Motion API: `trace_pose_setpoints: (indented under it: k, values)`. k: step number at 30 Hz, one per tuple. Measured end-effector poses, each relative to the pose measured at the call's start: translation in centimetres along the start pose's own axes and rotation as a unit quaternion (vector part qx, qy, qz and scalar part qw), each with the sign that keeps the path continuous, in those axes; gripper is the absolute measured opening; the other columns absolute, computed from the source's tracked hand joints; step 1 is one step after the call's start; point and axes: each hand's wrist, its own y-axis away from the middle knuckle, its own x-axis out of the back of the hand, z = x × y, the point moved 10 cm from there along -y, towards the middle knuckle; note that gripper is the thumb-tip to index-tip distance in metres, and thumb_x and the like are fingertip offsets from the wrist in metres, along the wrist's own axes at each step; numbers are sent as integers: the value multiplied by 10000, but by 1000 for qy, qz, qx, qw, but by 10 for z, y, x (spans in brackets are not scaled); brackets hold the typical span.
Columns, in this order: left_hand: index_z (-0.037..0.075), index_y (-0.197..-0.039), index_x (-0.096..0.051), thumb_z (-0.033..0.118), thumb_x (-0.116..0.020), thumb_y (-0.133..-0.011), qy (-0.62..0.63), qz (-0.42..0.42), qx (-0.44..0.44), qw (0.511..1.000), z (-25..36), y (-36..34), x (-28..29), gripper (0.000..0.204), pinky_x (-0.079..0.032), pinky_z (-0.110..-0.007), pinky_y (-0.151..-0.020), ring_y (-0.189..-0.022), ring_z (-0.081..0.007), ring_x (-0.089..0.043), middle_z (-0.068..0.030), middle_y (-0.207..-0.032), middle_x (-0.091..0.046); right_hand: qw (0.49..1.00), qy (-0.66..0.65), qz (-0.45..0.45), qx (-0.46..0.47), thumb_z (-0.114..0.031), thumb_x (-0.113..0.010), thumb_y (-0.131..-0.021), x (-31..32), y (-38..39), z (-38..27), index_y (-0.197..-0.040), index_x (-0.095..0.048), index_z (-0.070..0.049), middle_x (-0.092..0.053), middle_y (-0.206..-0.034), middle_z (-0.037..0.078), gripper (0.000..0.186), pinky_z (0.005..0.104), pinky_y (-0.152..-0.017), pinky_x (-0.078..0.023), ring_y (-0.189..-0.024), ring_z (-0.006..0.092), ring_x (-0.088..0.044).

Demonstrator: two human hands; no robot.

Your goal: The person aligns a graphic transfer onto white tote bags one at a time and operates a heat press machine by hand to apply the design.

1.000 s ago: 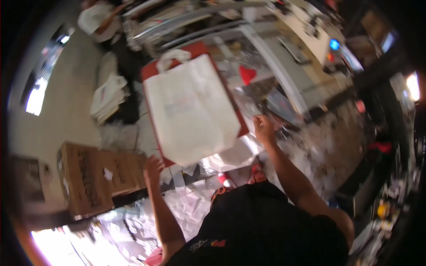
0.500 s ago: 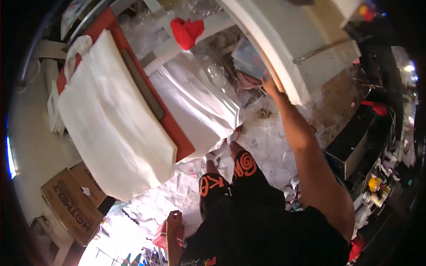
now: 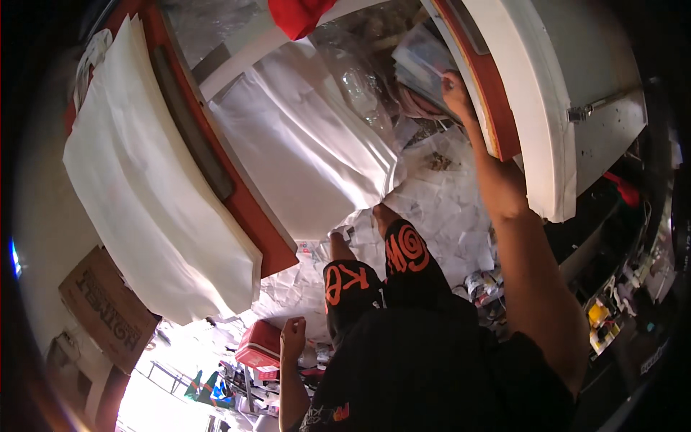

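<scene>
My right hand (image 3: 456, 94) reaches in under the raised edge at the right. Its curled fingers grip the near edge of a stack of clear, bluish plastic bags (image 3: 423, 63), and part of the stack lies hidden behind the board. Low on the left, my left hand (image 3: 292, 337) is held with its fingers curled together, and nothing shows in it. Beside it sits a red box (image 3: 259, 344) with a pale band; I cannot tell whether the two touch.
White sheets hang over a red-orange board (image 3: 267, 250) on the left, with more white sheets (image 3: 291, 158) beyond it. A red cloth (image 3: 299, 16) lies at the top. Paper scraps (image 3: 453, 216) cover the floor. A cardboard box (image 3: 108, 308) stands lower left; a white board edge (image 3: 551, 137) overhangs my right arm.
The view has shifted, so the right-hand board shows its red-orange edge and the red cloth sits higher. My right hand stays at the plastic bags. The red box now shows more beside my left hand.
</scene>
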Motion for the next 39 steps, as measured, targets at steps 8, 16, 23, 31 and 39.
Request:
trace_pose_setpoints:
  k: [8, 16, 23, 31, 39]
  values:
    - [28, -1261, -583, 295, -579, -960, 23, -62, -271, 960, 176, 23, -9, 403, -486, -360, -912, -1029, -233, -637, -178, -1080, -668, 807, -476, -347, 37, -134, -609, -934, 149, 168, -169, -1115, -644, -45, -624, -843, -16, 204, 243, -663, -488, -743, 59, -566]
    - [18, -1423, -340, 387, -648, -940, 293, -390, -380, 786, 362, 154, 29, 681, -512, -327, -886, -1020, -185, -622, -149, -1146, -635, 750, -421, -508, 37, -36, -578, -881, 320, 263, -277, -1110, -652, -6, -660, -904, 48, 243, 261, -667, -504, -759, 103, -603]
    - [-16, -1162, -556, -42, -666, -859, 328, -46, -428, 841, 326, 172, 194, 324, -540, -247, -735, -823, -115, -644, -66, -893, -654, 763, -393, -494, 139, -1, -720, -782, 366, 281, -319, -1187, -592, -22, -666, -1064, 72, 425, 281, -805, -513, -936, 146, -639]
    - [-14, -1128, -591, -71, -711, -812, 288, 12, -482, 828, 275, 216, 296, 342, -503, -228, -706, -820, -93, -627, -44, -897, -643, 575, -757, -308, 22, -91, -615, -922, 396, 263, -406, -1076, -558, -3, -640, -1003, 89, 186, 315, -863, -511, -946, 161, -630]
    - [12, -942, -587, -35, -698, -848, 379, 186, -641, 641, 247, 297, 388, 153, -514, -236, -705, -862, -118, -639, -70, -924, -666, 726, -597, -119, 320, -114, -640, -943, 525, 287, -509, -1125, -554, -7, -635, -994, 45, 228, 274, -870, -486, -979, 109, -597]
